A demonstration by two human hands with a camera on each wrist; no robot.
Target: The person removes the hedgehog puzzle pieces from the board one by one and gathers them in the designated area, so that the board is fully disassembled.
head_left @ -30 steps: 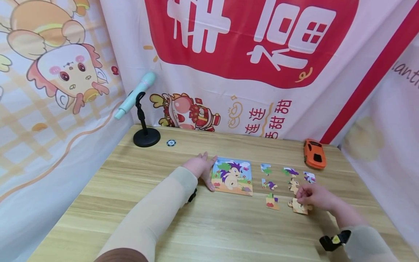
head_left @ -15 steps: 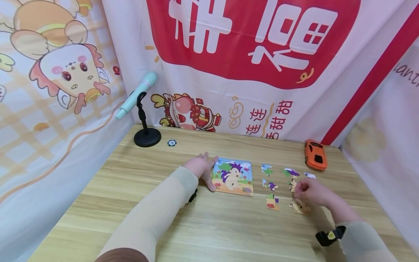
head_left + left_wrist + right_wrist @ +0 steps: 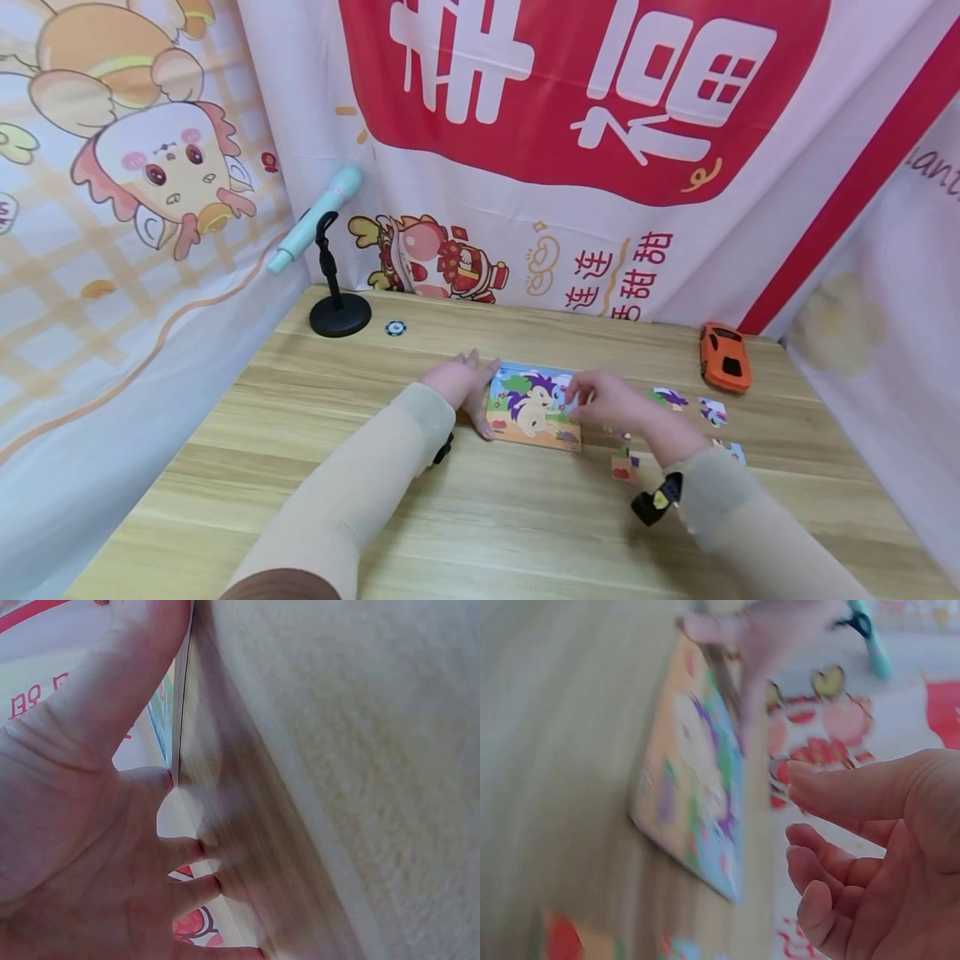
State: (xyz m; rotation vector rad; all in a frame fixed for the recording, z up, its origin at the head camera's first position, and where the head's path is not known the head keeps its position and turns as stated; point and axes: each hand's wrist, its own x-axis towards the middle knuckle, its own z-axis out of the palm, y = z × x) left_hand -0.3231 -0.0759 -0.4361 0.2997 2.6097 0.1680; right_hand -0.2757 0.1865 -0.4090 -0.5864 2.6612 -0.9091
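A square puzzle board point(image 3: 534, 421) with a purple-spined hedgehog picture lies flat on the table. My left hand point(image 3: 461, 387) rests at its left side, thumb and fingers spread straight. In the left wrist view, the thumb and index fingertip touch the board's edge point(image 3: 177, 724). Over the board's right side hovers my right hand point(image 3: 611, 407), fingers loosely bent. The right wrist view shows nothing between its thumb and fingers. Loose jigsaw pieces lie to the right, including a purple one point(image 3: 670, 398), a blue one point(image 3: 713, 412) and one with red fruit point(image 3: 621, 468). My right forearm hides others.
An orange toy car point(image 3: 725, 358) sits at the table's back right. At the back left stand a mint-green microphone point(image 3: 315, 221) on a black stand point(image 3: 340, 314) and a poker chip point(image 3: 396, 327). Printed curtains point(image 3: 480, 192) hang round the wooden table point(image 3: 480, 517).
My right hand has lifted off the lower jigsaw pieces and moved left to the board's right side. The left hand has stayed at the board.
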